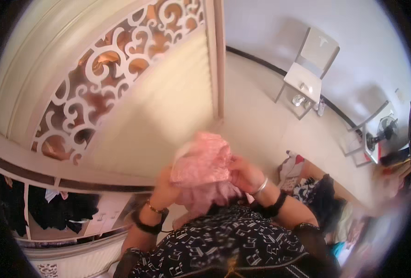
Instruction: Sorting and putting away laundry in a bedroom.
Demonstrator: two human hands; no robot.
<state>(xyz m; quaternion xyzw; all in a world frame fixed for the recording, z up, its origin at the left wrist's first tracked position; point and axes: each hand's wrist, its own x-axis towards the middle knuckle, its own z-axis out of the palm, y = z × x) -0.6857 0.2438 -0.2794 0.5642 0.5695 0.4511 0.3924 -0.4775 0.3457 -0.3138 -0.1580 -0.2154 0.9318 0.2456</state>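
Observation:
A bunched pink garment (203,160), shiny in places and partly blurred, is held up in front of my body. My right hand (246,175), with a silver bangle at the wrist, grips its right side with bent fingers. On the other side my left hand (167,184) holds the garment from the left; cloth covers most of its fingers. A paler pink part (210,197) hangs below, close to my black patterned top. What kind of garment it is, I cannot make out.
A cream wardrobe door (164,111) with scrollwork stands at left, above shelves of dark clothes (66,208). Piled clothes (314,190) lie on a surface at right. Farther off are a white chair (307,83) holding small items and another chair with a black fan (383,129).

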